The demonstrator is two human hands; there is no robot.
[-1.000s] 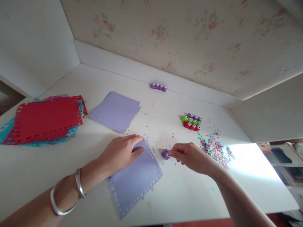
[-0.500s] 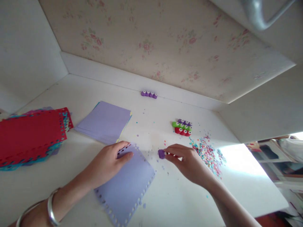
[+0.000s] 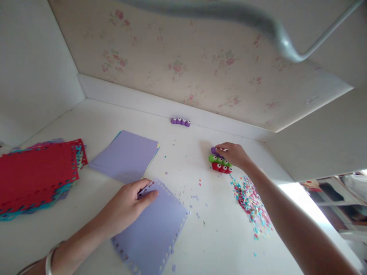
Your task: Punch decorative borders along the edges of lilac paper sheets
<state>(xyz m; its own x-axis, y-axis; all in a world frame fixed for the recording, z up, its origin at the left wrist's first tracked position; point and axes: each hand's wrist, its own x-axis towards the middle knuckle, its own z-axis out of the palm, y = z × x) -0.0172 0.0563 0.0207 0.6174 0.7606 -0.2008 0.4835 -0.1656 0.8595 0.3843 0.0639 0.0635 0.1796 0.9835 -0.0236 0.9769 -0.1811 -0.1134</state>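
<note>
My left hand (image 3: 130, 200) pinches the upper left edge of a lilac paper sheet (image 3: 156, 225), thumb on top. Small holes are punched along the sheet's visible edges. Over at the right, my right hand (image 3: 233, 152) has its fingers closed around a small purple craft punch (image 3: 213, 150) at the back row of a group of punches. That hand partly hides the other purple ones. In front of them are a row of green punches (image 3: 220, 160) and a row of red punches (image 3: 221, 167).
Several purple punches (image 3: 180, 122) line the back wall. A stack of lilac paper (image 3: 129, 152) lies behind my left hand, and punched red sheets (image 3: 37, 172) are piled at the left. Colourful confetti (image 3: 252, 206) is heaped under my right forearm. A metal bar (image 3: 229, 11) crosses overhead.
My right hand has moved away and to the right, carrying the purple punch from beside the sheet to the punch rows. My left hand keeps hold of the sheet. The view has tilted slightly.
</note>
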